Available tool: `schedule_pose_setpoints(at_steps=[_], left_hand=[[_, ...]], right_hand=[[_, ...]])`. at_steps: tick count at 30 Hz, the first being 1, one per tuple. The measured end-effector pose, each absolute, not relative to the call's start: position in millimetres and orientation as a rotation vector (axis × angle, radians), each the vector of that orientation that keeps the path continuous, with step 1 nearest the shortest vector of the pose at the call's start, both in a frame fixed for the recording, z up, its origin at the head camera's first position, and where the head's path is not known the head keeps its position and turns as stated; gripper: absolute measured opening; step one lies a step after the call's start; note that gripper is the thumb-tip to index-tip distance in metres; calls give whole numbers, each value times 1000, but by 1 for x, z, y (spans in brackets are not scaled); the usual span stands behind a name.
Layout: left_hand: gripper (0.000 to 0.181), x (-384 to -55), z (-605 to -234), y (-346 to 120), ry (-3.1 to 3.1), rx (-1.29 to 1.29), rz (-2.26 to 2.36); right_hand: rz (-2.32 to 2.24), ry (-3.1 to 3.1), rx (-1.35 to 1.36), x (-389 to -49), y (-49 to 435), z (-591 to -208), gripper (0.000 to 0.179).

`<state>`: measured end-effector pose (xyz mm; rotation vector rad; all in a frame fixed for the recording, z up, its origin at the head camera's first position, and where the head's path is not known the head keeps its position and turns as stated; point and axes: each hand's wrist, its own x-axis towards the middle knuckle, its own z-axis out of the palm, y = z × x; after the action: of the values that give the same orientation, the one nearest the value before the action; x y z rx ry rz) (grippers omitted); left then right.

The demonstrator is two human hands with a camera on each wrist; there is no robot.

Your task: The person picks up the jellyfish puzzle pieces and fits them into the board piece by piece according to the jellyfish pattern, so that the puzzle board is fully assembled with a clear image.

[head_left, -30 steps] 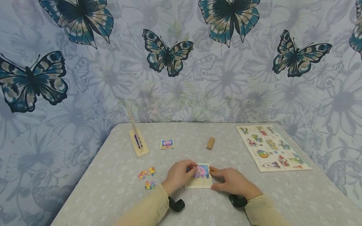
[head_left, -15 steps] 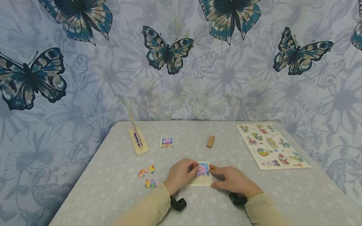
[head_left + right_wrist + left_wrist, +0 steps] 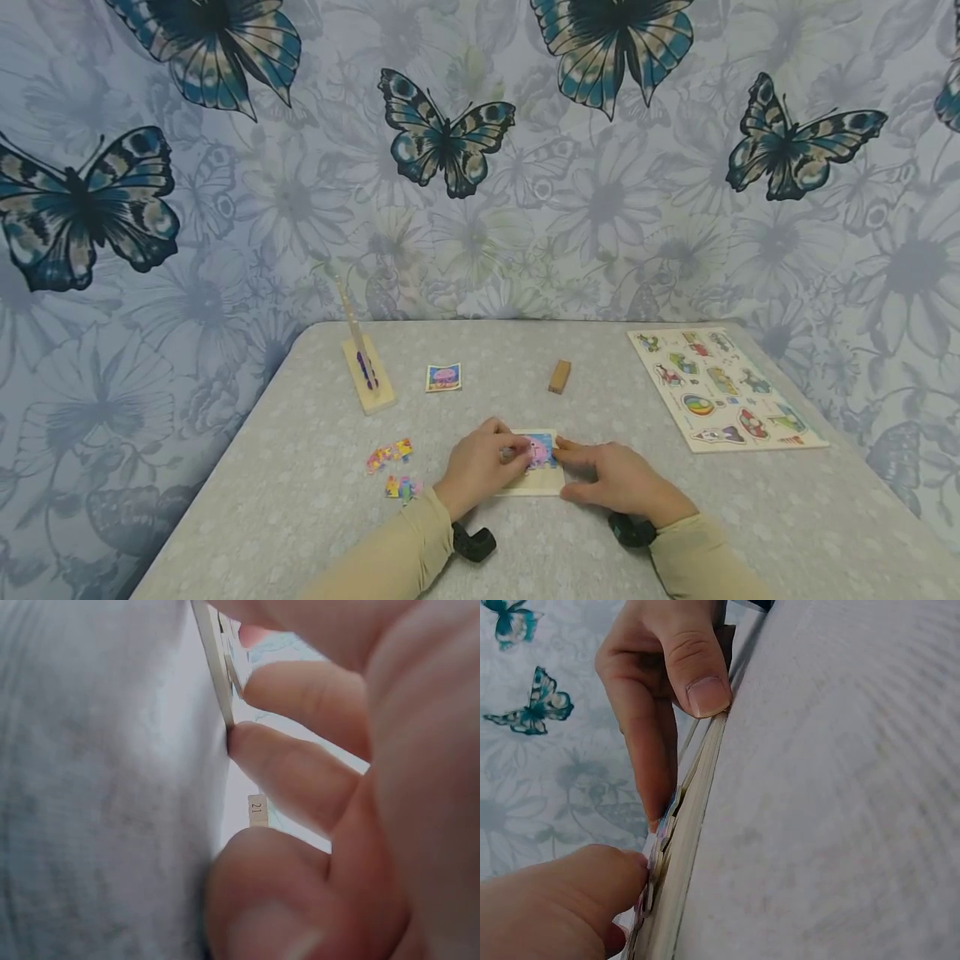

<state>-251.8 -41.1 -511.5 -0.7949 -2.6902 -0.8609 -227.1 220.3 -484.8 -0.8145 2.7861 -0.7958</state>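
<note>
A small pale wooden puzzle board [image 3: 542,485] lies in front of me, its upper part filled with jigsaw pieces [image 3: 541,451] forming a pink figure on blue. My left hand [image 3: 480,468] reaches over the board's left side. Its thumb and index finger pinch at a piece, which they largely hide. My right hand [image 3: 621,479] holds the board's right side, thumb by the near corner and fingers at the far one. In the left wrist view, the right index finger [image 3: 649,761] touches the pieces, whose edges stand slightly raised above the board edge [image 3: 697,795].
Loose colourful jigsaw pieces [image 3: 389,455] lie left of my left hand. Behind are a small picture card [image 3: 444,377], a wooden block [image 3: 558,377] and a wooden stand [image 3: 367,375] with an upright strip. A large picture puzzle board [image 3: 723,392] lies far right.
My left fingertips have shifted slightly right across the picture, covering more of the pink figure. My right hand stays at the board's right edge.
</note>
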Motion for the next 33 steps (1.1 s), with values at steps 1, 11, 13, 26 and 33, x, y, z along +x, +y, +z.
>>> schedule_pose_setpoints(at_steps=[1, 11, 13, 26, 33], left_hand=[[25, -251, -511, -41, -2686, -806, -855], [36, -242, -499, -46, -2685, -983, -695], [37, -242, -499, -46, -2687, -982, -665], [35, -242, -500, -45, -2694, -1022, -571], [35, -241, -497, -44, -2706, -1036, -543]], right_hand=[[-798, 2783, -822, -227, 221, -485, 65], [-778, 2776, -842, -224, 220, -483, 65], [-753, 2787, -849, -223, 219, -481, 65], [-680, 2831, -906, -223, 215, -483, 64], [-653, 2856, -923, -223, 214, -482, 62]])
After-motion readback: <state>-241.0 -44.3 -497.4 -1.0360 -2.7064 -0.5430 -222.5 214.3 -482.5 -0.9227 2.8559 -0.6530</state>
